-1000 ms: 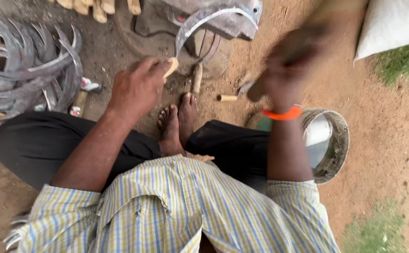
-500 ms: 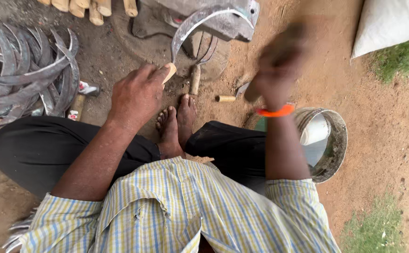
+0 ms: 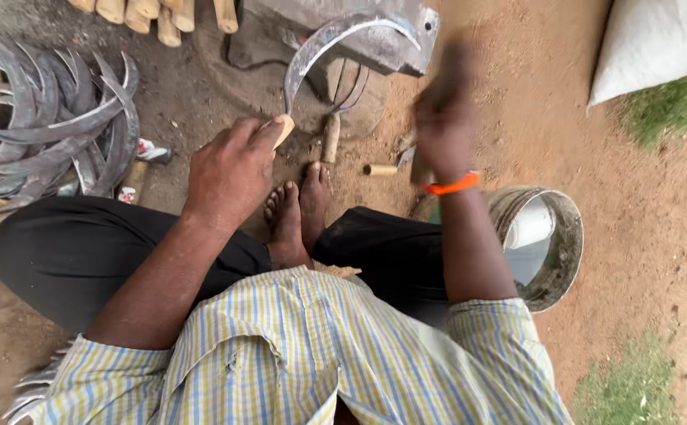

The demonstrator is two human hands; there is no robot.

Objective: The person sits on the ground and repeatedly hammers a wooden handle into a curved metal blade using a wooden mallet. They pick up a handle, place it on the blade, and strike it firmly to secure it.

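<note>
the left hand [image 3: 229,173] grips a sickle [image 3: 312,55] by its wooden handle, blade on the far anvil [image 3: 375,31]; the blurred right hand [image 3: 442,118] is closed around something indistinct.

An open-air blacksmith's workshop on bare dirt: piled sickle blades [image 3: 52,134], wooden handles [image 3: 154,12], an iron anvil [image 3: 375,35].

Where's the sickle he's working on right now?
In the head view, upper centre: the left hand grips its wooden handle, and the curved sickle blade arches over the metal block.
</note>
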